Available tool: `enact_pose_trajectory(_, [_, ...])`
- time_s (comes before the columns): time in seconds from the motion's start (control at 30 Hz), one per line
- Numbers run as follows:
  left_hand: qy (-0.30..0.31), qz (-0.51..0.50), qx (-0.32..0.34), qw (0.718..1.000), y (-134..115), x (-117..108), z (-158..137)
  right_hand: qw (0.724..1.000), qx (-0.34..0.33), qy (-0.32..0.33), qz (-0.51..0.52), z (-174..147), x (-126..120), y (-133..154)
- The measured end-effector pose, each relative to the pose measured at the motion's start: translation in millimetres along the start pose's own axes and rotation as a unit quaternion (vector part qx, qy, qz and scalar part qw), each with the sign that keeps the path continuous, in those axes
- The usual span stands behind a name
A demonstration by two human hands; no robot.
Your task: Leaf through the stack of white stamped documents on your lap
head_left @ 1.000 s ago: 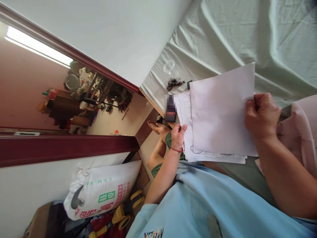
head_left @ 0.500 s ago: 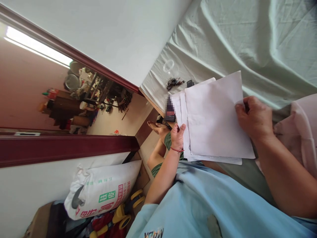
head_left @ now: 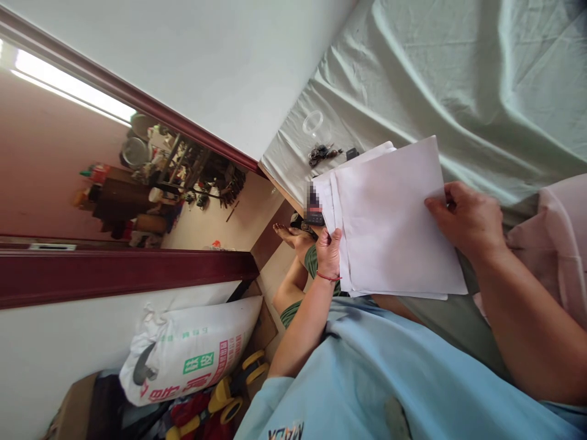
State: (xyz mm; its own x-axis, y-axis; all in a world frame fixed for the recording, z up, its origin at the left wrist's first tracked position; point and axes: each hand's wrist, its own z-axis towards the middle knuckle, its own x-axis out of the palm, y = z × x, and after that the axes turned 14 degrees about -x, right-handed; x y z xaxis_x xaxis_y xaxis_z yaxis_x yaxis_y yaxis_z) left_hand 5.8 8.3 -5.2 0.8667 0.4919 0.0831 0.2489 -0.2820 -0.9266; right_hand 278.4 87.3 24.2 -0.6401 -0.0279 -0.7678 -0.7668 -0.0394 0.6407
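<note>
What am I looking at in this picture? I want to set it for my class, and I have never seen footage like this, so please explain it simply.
There is no machine here. A camera worn on a person's head looks down at their own two bare hands, and the picture appears turned sideways. The left hand, with a red thread at the wrist, grips one edge of a stack of white papers. The right hand pinches the opposite edge. The papers are held over a bed covered with a pale green sheet. On the sheet beyond them lie a clear plastic cup and a small dark bunch of what may be keys. A printed white sack leans by the wall, and an open doorway shows a cluttered room behind.
</note>
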Motion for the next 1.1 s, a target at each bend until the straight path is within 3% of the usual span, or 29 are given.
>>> enact_pose_trajectory(0.13, [-0.035,0.036,0.011,0.999,3,-2,-1,0.999,-0.035,0.007,0.035,0,-2,0])
enact_pose_trajectory(0.27, [-0.03,0.045,-0.008,0.998,3,-3,-2,0.995,-0.08,-0.044,0.046,1,1,-3])
enact_pose_trajectory(0.43, [-0.01,0.079,-0.015,0.997,1,-5,-2,0.98,-0.022,-0.145,0.134,0,1,-7])
enact_pose_trajectory(0.57, [-0.005,0.103,0.013,0.995,-2,-2,-2,0.971,0.013,-0.195,0.14,1,-1,-11])
enact_pose_trajectory(0.97, [-0.001,0.083,0.011,0.996,-1,-2,-3,0.976,0.007,-0.142,0.165,2,0,-11])
enact_pose_trajectory(1.1, [0.046,0.068,-0.01,0.997,-4,0,-8,0.977,0.012,-0.139,0.16,2,-2,-10])
